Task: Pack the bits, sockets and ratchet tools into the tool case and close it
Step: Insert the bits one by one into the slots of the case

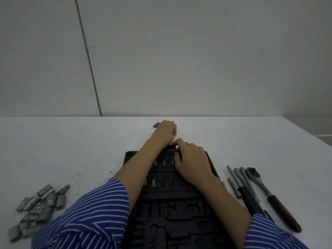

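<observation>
Risk of dropped bit: pinched, it seems, by left hand upper centre, beyond tool case. Right hand fingers curled over case slots, grasp cannot be told.

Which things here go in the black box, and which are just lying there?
For the job: tool case, pile of sockets, ratchet, extension bars, small bit by the left hand.

Just there: dark specks on the table.

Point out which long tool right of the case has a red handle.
The ratchet, farthest right: red-and-black grip, round head. The extension bars beside it are plain metal.
</observation>
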A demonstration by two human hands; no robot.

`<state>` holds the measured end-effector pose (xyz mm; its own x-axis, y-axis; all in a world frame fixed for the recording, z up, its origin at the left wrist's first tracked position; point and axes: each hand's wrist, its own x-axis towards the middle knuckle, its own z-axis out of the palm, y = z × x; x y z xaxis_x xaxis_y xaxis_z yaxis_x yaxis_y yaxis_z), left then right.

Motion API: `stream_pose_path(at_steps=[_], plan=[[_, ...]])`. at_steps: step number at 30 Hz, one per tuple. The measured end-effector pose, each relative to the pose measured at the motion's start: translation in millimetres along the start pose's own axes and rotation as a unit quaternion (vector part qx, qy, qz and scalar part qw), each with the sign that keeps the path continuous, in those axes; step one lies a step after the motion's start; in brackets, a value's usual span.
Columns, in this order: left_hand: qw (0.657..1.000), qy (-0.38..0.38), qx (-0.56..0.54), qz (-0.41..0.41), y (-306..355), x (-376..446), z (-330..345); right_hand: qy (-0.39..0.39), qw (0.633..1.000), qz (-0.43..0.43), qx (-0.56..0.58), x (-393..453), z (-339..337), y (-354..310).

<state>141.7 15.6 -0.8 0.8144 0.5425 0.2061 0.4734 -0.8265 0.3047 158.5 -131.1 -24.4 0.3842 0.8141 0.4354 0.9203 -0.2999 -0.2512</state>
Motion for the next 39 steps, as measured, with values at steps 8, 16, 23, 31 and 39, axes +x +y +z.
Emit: stream_pose_path(at_steps=[8, 16, 23, 31, 39], plan=[[0.995, 0.044, -0.087, -0.002, -4.1, -12.8, -3.9, -0.005, 1.0, 0.007, -0.007, 0.3, 1.1, 0.6], [0.948, 0.14, -0.279, -0.055, -4.6, -39.4, -13.0, -0.009, 1.0, 0.01, 0.006, -0.5, -2.1, -0.8], [0.927, 0.177, -0.328, -0.049, -4.8, -65.0, -25.3, 0.031, 0.997, 0.024, 0.067, -1.2, -8.7, -4.1], [0.921, 0.191, -0.34, -0.026, -0.3, -105.2, -33.7, 0.063, 0.983, 0.01, 0.175, -6.7, -19.5, -13.1], [0.916, 0.21, -0.341, -0.01, 7.1, -128.7, -30.6, 0.052, 0.982, -0.035, 0.177, -8.3, -21.8, -14.9]])
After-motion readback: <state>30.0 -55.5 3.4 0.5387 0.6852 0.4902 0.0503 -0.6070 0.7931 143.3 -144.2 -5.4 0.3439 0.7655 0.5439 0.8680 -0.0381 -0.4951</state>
